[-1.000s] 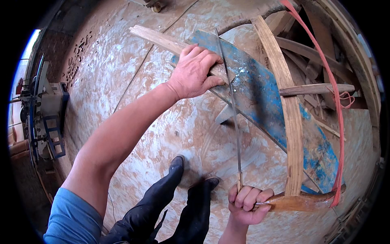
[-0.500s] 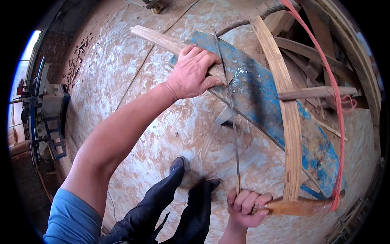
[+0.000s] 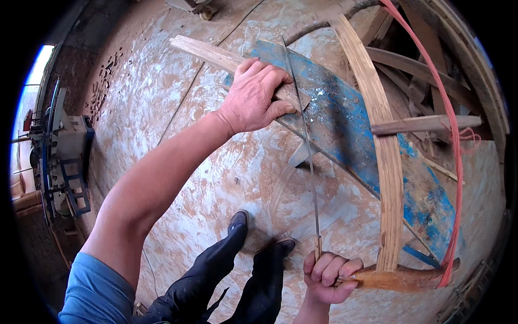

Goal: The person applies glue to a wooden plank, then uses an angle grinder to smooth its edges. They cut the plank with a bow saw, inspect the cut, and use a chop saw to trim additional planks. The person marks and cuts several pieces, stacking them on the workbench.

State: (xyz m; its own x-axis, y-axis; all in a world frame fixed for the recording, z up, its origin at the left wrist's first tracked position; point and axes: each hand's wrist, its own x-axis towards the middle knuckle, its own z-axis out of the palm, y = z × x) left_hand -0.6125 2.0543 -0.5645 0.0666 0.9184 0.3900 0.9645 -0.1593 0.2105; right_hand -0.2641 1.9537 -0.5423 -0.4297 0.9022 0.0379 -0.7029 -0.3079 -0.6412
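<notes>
Frame saw (image 3: pixel 389 178) across a wooden strip (image 3: pixel 208 54) on a scuffed blue bench (image 3: pixel 350 141)
Left hand (image 3: pixel 256 96) grips the strip at the bench's far-left end; right hand (image 3: pixel 330 275), near, is clenched around the saw's near end; beneath spreads a patchy brown-and-white floor (image 3: pixel 210 178), a machine (image 3: pixel 70 135) standing at left, dark chips (image 3: pixel 100 89) scattered far left, timber (image 3: pixel 421 70) heaped at far right
</notes>
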